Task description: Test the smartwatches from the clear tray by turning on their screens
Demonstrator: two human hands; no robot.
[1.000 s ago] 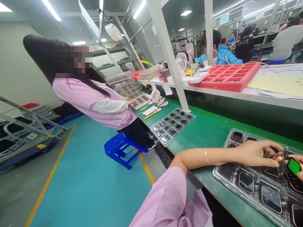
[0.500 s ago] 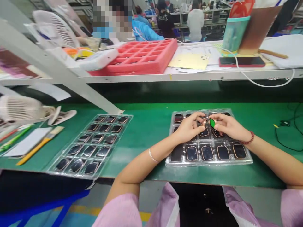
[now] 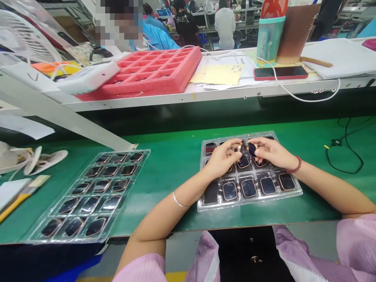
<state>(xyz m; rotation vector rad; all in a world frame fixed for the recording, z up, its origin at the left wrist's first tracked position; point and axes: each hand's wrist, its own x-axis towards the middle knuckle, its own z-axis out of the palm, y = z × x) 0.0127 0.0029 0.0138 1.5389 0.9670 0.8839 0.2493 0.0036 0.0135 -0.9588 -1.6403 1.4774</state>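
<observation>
Over the right-hand clear plastic tray [image 3: 296, 191], my left hand [image 3: 221, 158] pinches a small gold-edged smartwatch case [image 3: 240, 148], seen nearly edge-on. Close beside it, my right hand [image 3: 272, 152] holds a second smartwatch case [image 3: 252, 149] between thumb and fingers; its face looks dark. The two cases are apart. Below my hands, gold-rimmed watch cases sit in the tray's pockets, such as the front-row watch case [image 3: 249, 187]. The tray's front left pocket [image 3: 211, 192] holds no watch. My fingers hide part of the back rows.
A second tray [image 3: 116, 219] of watch cases lies at left, near a brush [image 3: 26, 196]. A slanted white post [image 3: 96, 131] meets the bench behind it. The overhead shelf carries a red foam tray [image 3: 176, 84], a phone [image 3: 280, 73] and a cup [image 3: 269, 41]. Black cables [image 3: 346, 147] lie at right.
The screen of the watch case in my right hand has gone from bright green to dark. The camera view has shifted to the right, so the scene sits further left. Both hands keep their hold.
</observation>
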